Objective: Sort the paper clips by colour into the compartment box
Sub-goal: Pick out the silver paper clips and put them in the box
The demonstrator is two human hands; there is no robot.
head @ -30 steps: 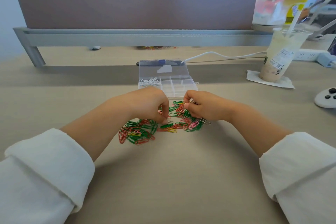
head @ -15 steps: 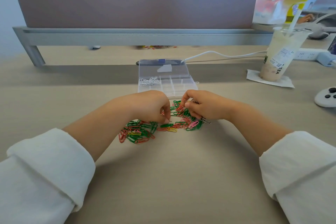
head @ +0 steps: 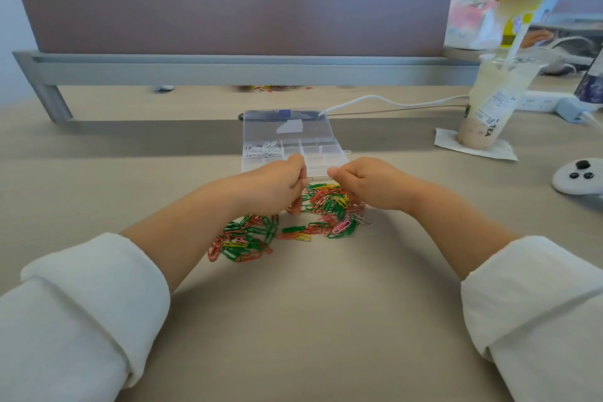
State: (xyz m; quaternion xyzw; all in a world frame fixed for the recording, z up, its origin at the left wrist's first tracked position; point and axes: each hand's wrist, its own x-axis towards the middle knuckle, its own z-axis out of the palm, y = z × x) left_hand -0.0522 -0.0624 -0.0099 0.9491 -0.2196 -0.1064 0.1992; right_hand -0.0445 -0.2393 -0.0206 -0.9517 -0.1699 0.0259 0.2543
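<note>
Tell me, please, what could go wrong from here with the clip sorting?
The left hand and right hand crowd the compartment box, so a nudge could spill the white clips. The coloured clips look tangled, so one may drag others along.

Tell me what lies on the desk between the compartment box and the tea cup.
In the head view, nothing: bare desk separates the compartment box from the tea cup. The white cable runs behind that stretch.

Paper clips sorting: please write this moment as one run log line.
white clips in box | coloured pile on desk | left hand, right hand over pile
</note>
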